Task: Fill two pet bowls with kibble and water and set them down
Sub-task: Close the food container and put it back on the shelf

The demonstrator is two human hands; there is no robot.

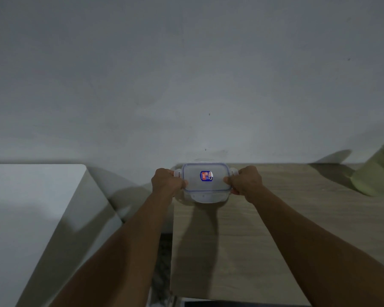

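Note:
A clear plastic container (205,185) with a blue-sealed lid and a small red and blue sticker stands at the far left corner of a light wooden table (275,229), close to the wall. My left hand (167,181) grips its left end, fingers curled at the side clip. At the other end my right hand (244,181) grips the right clip, thumb on the lid's edge. What is inside the container cannot be made out. No pet bowl shows in this view.
A white surface (20,218) stands to the left, with a narrow gap of speckled floor (162,262) between it and the table. A pale green object (377,171) sits at the table's far right edge. A plain grey wall (186,74) rises right behind.

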